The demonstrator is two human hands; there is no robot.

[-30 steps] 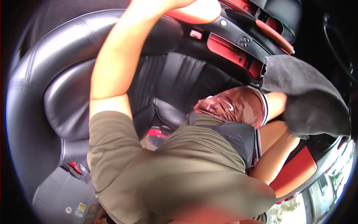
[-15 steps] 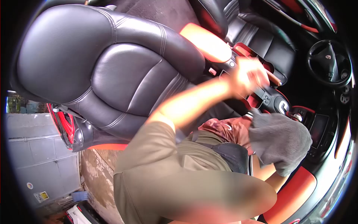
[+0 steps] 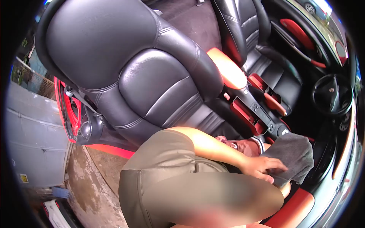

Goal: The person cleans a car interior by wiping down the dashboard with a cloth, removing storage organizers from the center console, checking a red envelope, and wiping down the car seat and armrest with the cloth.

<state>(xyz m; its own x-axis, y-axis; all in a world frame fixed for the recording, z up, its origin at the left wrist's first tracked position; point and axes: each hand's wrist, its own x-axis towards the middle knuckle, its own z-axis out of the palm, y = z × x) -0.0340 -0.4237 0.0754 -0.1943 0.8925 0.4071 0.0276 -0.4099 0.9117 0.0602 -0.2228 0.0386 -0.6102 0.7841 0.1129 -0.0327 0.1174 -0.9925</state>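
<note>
My left hand [image 3: 264,167] reaches across my lap, its fingers apart and laid against a grey cloth [image 3: 289,152]. The cloth hangs in loose folds at the right of my lap, over bare skin. My right hand is not distinguishable; the cloth covers the place where a strip of skin [image 3: 287,187] goes under it. Beneath my left arm, part of the maroon shorts [image 3: 249,147] with a striped hem shows.
A black leather seat [image 3: 159,83] fills the upper left. Beyond it are a centre console [image 3: 254,102] with red trim, a second seat [image 3: 262,57] and a steering wheel [image 3: 332,93]. A red-orange door panel [image 3: 292,209] lies low at the right.
My left hand, blurred over the centre console before, has come down onto the grey cloth. The cloth is now lower against the console, and the whole view has shifted.
</note>
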